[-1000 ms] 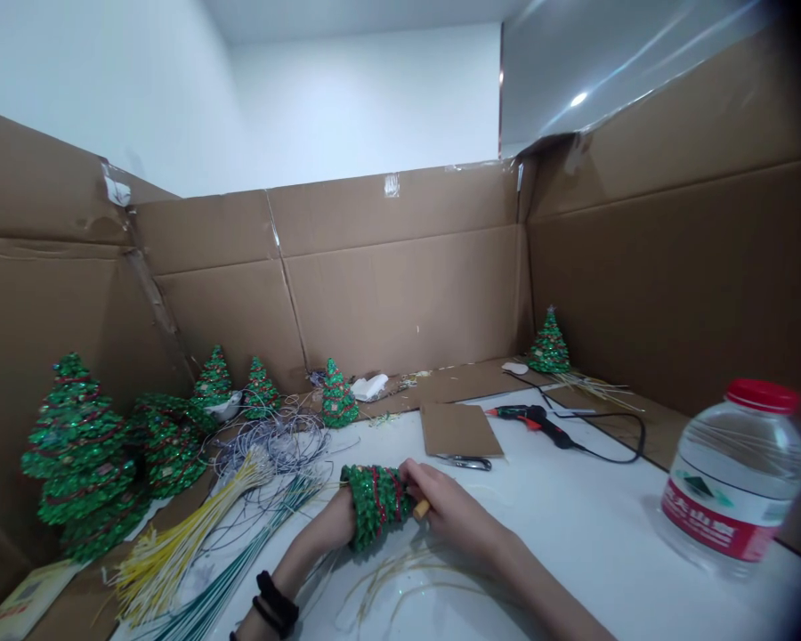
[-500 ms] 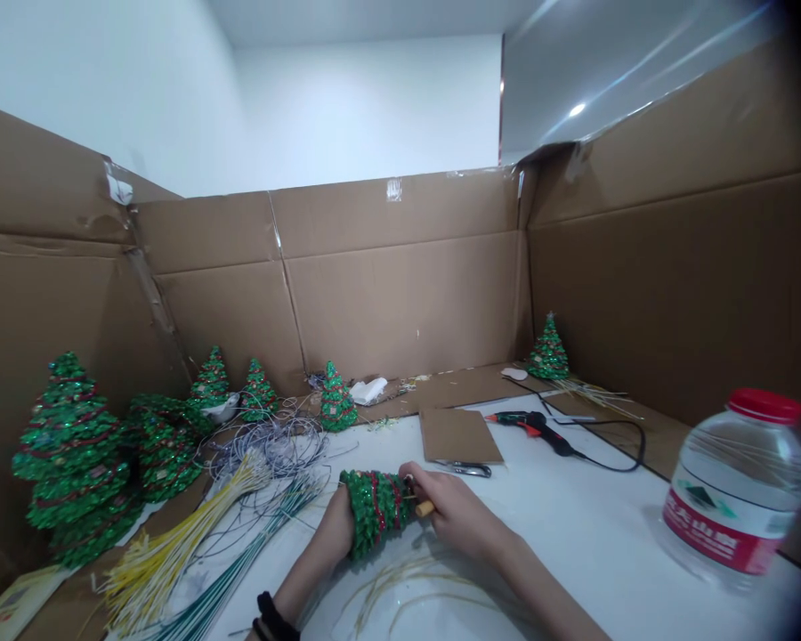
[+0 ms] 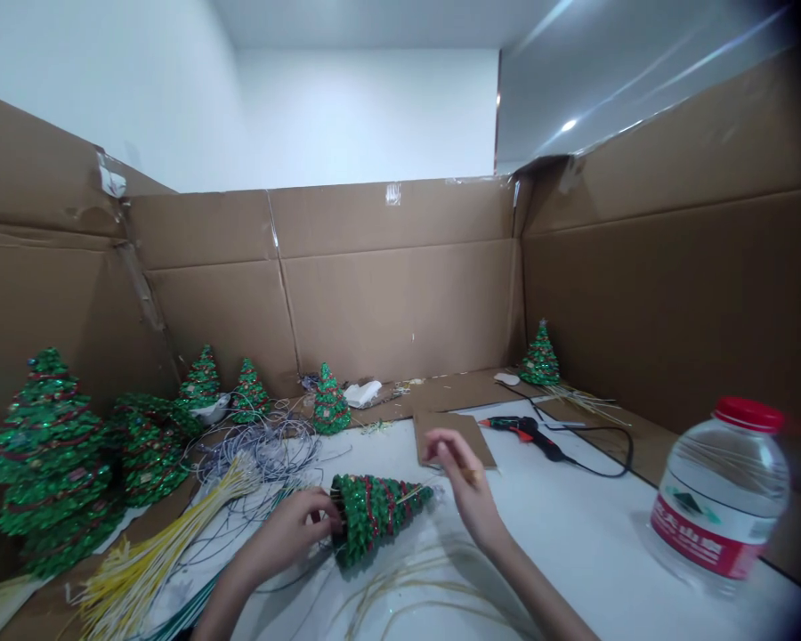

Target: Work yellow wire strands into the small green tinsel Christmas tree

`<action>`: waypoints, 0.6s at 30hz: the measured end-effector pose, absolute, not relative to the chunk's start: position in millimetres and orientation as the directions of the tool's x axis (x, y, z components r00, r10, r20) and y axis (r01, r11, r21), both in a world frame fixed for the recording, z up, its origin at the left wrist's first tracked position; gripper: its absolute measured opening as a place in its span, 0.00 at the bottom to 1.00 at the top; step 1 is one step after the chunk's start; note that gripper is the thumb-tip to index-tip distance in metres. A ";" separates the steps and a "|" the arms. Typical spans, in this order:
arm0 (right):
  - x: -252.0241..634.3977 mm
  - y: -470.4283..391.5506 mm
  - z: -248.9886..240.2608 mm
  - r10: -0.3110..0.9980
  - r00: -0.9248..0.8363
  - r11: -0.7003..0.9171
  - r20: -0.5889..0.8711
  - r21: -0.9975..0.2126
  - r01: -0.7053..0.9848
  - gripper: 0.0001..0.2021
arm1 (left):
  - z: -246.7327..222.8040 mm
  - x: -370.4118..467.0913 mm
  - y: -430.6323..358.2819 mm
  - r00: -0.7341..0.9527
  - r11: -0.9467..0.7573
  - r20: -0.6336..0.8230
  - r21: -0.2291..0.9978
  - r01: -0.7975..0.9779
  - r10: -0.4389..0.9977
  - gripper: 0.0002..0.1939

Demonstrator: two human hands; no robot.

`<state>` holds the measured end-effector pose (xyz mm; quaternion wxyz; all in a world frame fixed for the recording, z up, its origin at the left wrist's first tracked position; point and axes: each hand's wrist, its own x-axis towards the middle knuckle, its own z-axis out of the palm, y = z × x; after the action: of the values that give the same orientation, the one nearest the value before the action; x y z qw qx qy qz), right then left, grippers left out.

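A small green tinsel Christmas tree (image 3: 377, 516) with red garland lies on its side, its base to the left and its tip to the right. My left hand (image 3: 303, 525) is at the base, with curled fingers gripping the rim and partly hidden inside it. A pale strand (image 3: 410, 492) runs across the tree's side near the tip. My right hand (image 3: 471, 499) is raised just right of the tip, apart from the tree. A wooden-handled tool (image 3: 471, 476) is tucked in its fingers; the tool's working end cannot be made out.
Yellow and white strands (image 3: 160, 552), tangled wire (image 3: 260, 454) and several finished trees (image 3: 46, 463) stand left. Behind are a cardboard piece (image 3: 433, 427) and a corded glue gun (image 3: 530, 434). A red-capped bottle (image 3: 721, 499) stands right. Cardboard walls (image 3: 400, 294) enclose the table.
My right hand has drawn away from the tree, up and to the right, with the tool. My left hand has shifted left to the tree's base, and the tip now shows.
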<state>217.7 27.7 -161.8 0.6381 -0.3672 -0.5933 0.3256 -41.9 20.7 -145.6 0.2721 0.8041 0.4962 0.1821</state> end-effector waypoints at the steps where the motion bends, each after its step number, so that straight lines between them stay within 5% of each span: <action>1: 218.8 29.2 -161.0 0.864 0.163 0.496 0.476 -0.859 -0.125 0.12 | -143.7 -47.5 21.0 0.458 -0.352 0.000 0.638 0.685 0.889 0.10; 4: 227.3 35.0 -158.3 0.922 0.239 0.384 0.306 -0.806 -0.450 0.14 | -139.2 -62.7 21.9 0.459 -0.310 -0.075 0.641 0.702 0.885 0.12; 8: 240.6 41.1 -155.4 0.958 0.192 0.281 0.212 -0.826 -0.490 0.18 | -134.8 -76.1 21.8 0.430 -0.260 -0.143 0.616 0.743 0.891 0.13; 10: 243.8 41.6 -155.3 0.955 0.164 0.287 0.245 -0.900 -0.327 0.17 | -133.7 -81.4 21.7 0.425 -0.237 -0.173 0.620 0.748 0.889 0.14; 12: 244.4 40.6 -157.4 0.956 0.071 0.284 0.285 -0.959 0.016 0.17 | -133.3 -86.9 22.0 0.436 -0.231 -0.200 0.621 0.749 0.877 0.15; 15: 242.5 38.6 -165.6 0.978 -0.116 0.210 0.176 -0.797 0.566 0.22 | -133.0 -95.3 22.8 0.467 -0.269 -0.197 0.604 0.751 0.862 0.17; 18: 238.5 38.6 -176.4 0.978 -0.209 0.162 0.017 -0.693 0.703 0.25 | -132.8 -100.8 23.4 0.486 -0.304 -0.167 0.597 0.743 0.858 0.16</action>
<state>238.5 38.6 -176.4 0.2411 -0.5809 -0.7233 0.2852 -100.8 23.4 -132.8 0.3149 0.8022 0.4989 0.0916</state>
